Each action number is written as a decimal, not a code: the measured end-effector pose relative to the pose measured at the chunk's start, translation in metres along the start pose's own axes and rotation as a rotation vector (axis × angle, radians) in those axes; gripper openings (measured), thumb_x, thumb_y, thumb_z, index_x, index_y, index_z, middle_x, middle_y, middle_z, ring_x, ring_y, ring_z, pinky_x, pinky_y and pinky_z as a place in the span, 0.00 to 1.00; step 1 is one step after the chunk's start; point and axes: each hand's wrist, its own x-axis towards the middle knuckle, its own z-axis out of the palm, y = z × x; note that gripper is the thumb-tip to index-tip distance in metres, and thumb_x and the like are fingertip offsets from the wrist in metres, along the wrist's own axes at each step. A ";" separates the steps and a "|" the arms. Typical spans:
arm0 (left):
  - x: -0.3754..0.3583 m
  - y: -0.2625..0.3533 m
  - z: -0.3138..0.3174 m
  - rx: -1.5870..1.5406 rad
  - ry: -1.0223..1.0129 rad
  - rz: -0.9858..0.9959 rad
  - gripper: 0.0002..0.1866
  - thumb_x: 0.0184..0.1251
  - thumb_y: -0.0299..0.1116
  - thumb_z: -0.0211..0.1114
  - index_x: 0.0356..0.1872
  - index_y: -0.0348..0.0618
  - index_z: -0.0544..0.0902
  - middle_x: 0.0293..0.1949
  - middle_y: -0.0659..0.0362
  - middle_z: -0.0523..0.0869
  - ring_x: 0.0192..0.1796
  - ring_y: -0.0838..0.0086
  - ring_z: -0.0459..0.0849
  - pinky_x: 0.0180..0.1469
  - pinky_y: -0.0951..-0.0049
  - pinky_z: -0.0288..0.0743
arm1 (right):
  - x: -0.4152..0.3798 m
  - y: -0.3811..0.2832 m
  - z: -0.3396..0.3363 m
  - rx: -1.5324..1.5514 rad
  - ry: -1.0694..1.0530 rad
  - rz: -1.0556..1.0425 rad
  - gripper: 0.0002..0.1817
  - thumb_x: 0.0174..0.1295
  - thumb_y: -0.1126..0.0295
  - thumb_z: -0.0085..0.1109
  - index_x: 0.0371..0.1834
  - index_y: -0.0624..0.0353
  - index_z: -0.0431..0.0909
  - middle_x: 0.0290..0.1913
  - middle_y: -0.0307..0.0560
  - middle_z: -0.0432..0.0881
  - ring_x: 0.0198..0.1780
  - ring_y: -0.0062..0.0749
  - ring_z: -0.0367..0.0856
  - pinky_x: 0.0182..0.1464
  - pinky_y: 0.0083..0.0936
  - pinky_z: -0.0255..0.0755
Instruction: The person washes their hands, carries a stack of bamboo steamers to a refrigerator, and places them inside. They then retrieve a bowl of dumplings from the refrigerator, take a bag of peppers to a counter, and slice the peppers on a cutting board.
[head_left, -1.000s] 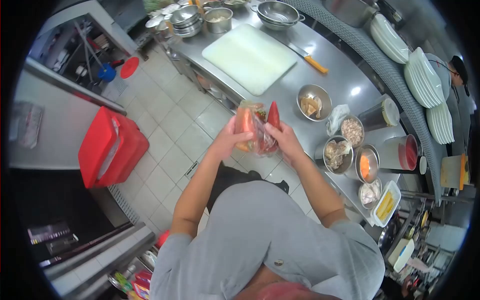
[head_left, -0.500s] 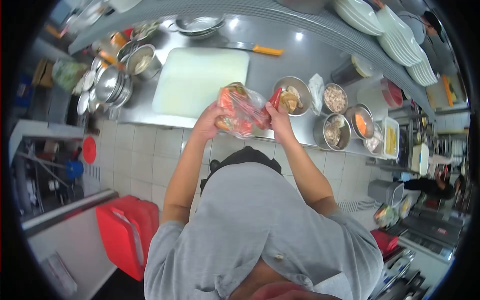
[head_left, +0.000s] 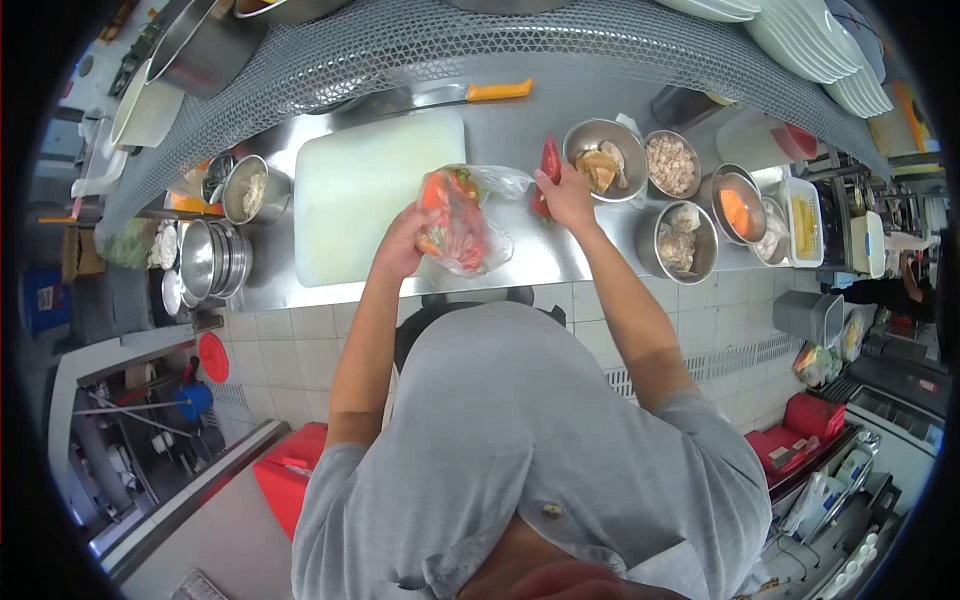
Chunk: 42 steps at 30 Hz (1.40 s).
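Note:
My left hand [head_left: 402,242] is closed around the side of a clear plastic bag [head_left: 472,235] holding red, orange and green peppers. The bag hangs over the counter's front edge, beside the white cutting board [head_left: 370,185]. In my right hand [head_left: 570,200] is a long, glossy red pepper [head_left: 550,160], gripped between thumb and fingers and held apart from the bag. Just beyond that hand stands a metal bowl [head_left: 622,137] with pale brown pieces in it.
A knife with an orange handle [head_left: 499,90] lies behind the board. Metal bowls of chopped food [head_left: 672,164] and orange pieces [head_left: 735,212] stand at right. Stacked metal bowls [head_left: 212,258] sit at left. A mesh shelf [head_left: 480,45] overhangs the back.
My right hand has carried the red pepper away from the bag, to the right, towards the metal bowl. My left hand still holds the bag. The whole view has shifted.

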 end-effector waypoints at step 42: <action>0.092 0.101 0.030 1.281 -0.034 0.513 0.07 0.64 0.29 0.62 0.38 0.36 0.80 0.32 0.47 0.87 0.31 0.58 0.87 0.36 0.59 0.80 | -0.037 -0.070 -0.015 -0.190 0.292 -0.552 0.03 0.61 0.75 0.63 0.34 0.62 0.81 0.35 0.57 0.81 0.39 0.57 0.81 0.44 0.46 0.75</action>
